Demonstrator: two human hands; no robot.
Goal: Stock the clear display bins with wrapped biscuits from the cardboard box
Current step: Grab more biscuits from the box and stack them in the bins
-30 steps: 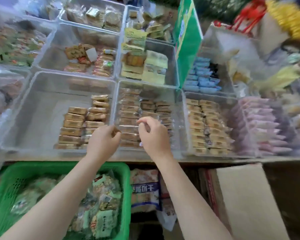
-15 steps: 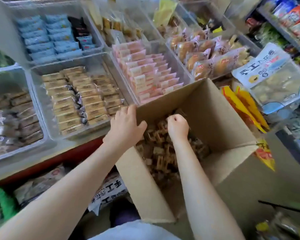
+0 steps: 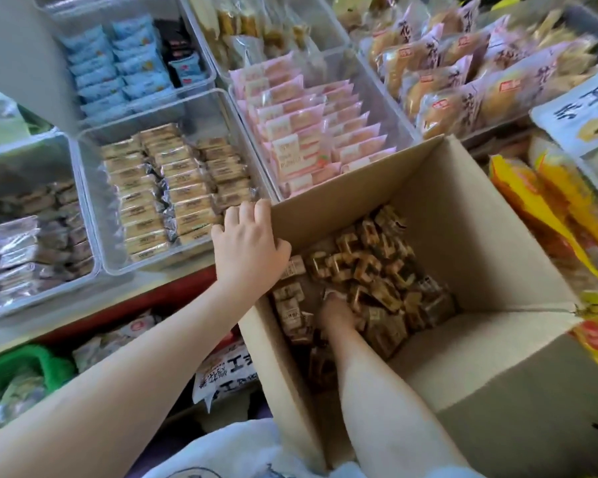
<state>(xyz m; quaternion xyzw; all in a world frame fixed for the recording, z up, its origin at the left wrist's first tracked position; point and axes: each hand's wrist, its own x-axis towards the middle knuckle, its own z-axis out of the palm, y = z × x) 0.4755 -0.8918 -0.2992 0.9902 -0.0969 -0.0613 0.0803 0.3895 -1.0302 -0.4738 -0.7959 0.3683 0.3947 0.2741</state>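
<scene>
An open cardboard box (image 3: 480, 236) stands below the shelf, its bottom covered with small brown wrapped biscuits (image 3: 370, 257). My left hand (image 3: 249, 243) grips the box's near-left corner rim, thumb inside and fingers outside. My right hand (image 3: 335, 313) is pushed down into the biscuit pile near the box's left wall. Its fingers are buried, so its grip is hidden. Just left of the box, a clear display bin (image 3: 87, 208) holds rows of tan wrapped biscuits (image 3: 173, 188). Another clear bin (image 3: 25, 160) at the far left holds darker wrapped biscuits.
Behind the box are clear bins of pink packets (image 3: 308, 132), blue packets (image 3: 118, 63) and bread rolls (image 3: 463, 74). Yellow bags (image 3: 549, 208) lie to the right. A green basket (image 3: 21, 370) and bagged snacks sit under the shelf on the left.
The view swung right from the bins to the cardboard box. My left hand took hold of the box's corner and stays there. My right hand went into the box and has sunk deeper into the biscuits.
</scene>
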